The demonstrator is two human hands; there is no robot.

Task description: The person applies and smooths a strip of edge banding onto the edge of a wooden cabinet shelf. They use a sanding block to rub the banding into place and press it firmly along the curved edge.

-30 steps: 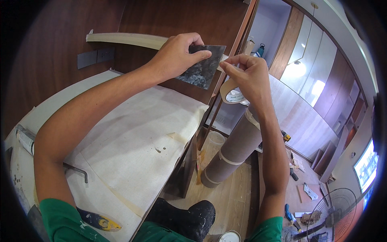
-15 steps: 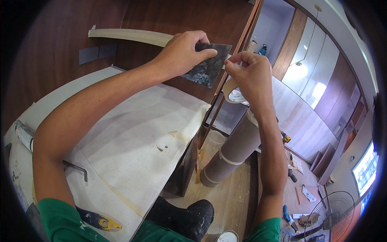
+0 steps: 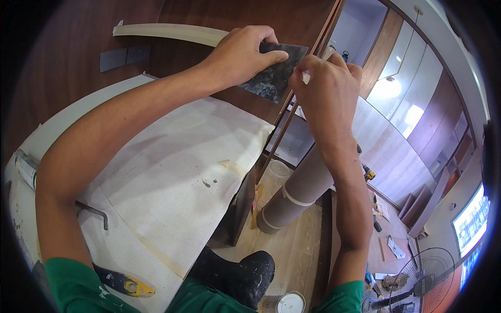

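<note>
I'm gripping the plate (image 3: 275,86) in the left hand (image 3: 248,55), the thumb pressing its near face and the fingers hooking behind; it's hanging raised in front of the panel (image 3: 245,13). The right hand (image 3: 327,99) is bunching its fingertips by the plate's right edge, seemingly pinching a pale scrap (image 3: 306,78).

If the thumb's pressure is easing, the plate could be twisting and its corner scoring the panel. With both hands working this close, a slip could be driving the edge into the right fingers. A hard tug could be tearing the scrap or lifting the strip (image 3: 169,32), supposing they're joined, which I'm not seeing.

The left hand is covering the strip's right end and the plate's upper left; the right is screening whatever is lying behind it. I can't tell whether its fingertips are touching the plate. The left forearm (image 3: 125,125) is overlapping the tube (image 3: 26,170) and the rod (image 3: 96,212); the lower edge is cutting off the pail (image 3: 290,303).
</note>
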